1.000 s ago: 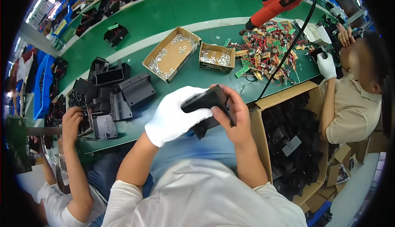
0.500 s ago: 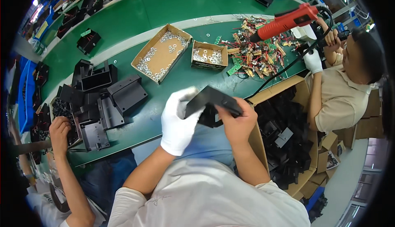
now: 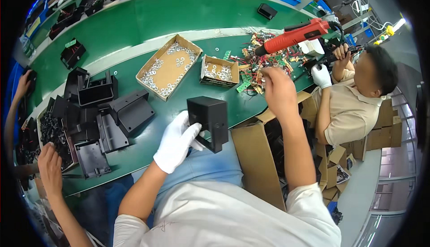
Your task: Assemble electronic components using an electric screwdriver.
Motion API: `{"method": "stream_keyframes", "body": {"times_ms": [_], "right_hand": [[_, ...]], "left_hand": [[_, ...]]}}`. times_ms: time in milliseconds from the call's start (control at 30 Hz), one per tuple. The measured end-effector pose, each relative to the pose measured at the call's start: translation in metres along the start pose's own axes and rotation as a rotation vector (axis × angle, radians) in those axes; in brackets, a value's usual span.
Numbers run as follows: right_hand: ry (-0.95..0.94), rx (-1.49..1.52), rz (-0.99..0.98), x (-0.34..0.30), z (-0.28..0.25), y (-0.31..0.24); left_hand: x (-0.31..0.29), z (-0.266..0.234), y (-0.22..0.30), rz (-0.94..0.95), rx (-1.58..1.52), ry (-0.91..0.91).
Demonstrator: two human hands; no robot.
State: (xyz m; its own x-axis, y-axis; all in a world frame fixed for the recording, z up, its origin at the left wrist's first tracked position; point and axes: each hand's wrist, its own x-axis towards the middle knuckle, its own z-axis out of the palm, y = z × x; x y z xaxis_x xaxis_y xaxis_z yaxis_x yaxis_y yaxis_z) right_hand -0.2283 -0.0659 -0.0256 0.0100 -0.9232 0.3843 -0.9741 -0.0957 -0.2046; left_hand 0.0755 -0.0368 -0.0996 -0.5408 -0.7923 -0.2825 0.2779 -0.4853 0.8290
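Note:
My left hand point(image 3: 174, 141), in a white glove, grips a black plastic housing point(image 3: 207, 112) by its lower left side, held up over my lap with an opening showing. My bare right hand point(image 3: 281, 94) reaches forward to the near edge of a heap of small circuit boards with red and black wires point(image 3: 251, 63). Its fingers are curled together; whether anything is between them is hidden. Just above that hand hangs a red electric screwdriver point(image 3: 293, 37), its tip over the heap.
Two cardboard trays of metal washers, a large one point(image 3: 195, 58) and a small one point(image 3: 219, 82), stand on the green table point(image 3: 168, 117). Black housings point(image 3: 132, 112) pile up at left, near another person's hand point(image 3: 50, 162). A cardboard carton point(image 3: 257, 162) stands right; beyond works a co-worker point(image 3: 354, 108).
My right hand has let go of the black housing and moved forward to the circuit boards. My left hand now holds the housing alone, tipped upright and slightly further left.

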Motion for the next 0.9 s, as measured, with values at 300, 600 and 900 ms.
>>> {"method": "stream_keyframes", "body": {"times_ms": [300,600,900], "right_hand": [[-0.255,-0.258,0.098,0.07,0.004,0.04],[-0.188,-0.356,0.111,0.112,0.046,0.024],[0.22,0.691,0.342,0.083,0.019,0.018]], "left_hand": [[-0.007,-0.01,-0.006,0.227,0.282,-0.007],[-0.001,-0.009,-0.014,0.29,0.217,-0.015],[-0.001,-0.011,-0.013,0.303,0.211,0.013]]}}
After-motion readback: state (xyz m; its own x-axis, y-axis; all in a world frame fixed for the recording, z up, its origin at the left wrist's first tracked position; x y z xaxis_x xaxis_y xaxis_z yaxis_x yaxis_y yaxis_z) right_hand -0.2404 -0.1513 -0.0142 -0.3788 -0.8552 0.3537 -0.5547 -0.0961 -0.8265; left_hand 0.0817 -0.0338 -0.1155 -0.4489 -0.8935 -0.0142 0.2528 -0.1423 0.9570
